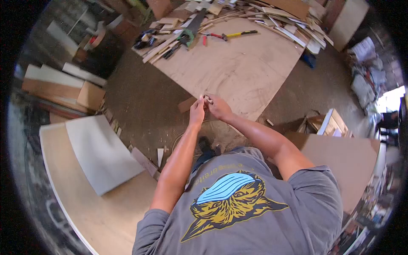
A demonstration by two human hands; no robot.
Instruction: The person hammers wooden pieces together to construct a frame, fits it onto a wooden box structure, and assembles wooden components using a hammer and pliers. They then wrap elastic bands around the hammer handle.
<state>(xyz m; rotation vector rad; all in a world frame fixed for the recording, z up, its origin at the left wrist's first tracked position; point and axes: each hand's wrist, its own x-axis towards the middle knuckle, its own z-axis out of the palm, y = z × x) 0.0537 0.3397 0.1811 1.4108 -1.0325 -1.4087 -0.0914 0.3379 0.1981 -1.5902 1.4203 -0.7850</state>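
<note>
My left hand (196, 113) and my right hand (220, 108) meet in front of me, above the near corner of a plywood sheet (229, 68). A small pale piece (208, 100), perhaps wood, shows between the fingers of my right hand, which is closed on it. Close beside it, my left hand has its fingers pressed together; what they pinch is too small to make out. Further up the sheet lie a handsaw with a green handle (186, 38), a hammer with a yellow and black handle (241, 34) and a red-handled tool (214, 35).
Wood offcuts (289, 25) are heaped along the sheet's far edge. Large boards (102, 157) stand at my left, and a brown panel (340, 157) is at my right. Stacked planks (63, 87) lie further left. Small scraps (160, 156) litter the floor near my feet.
</note>
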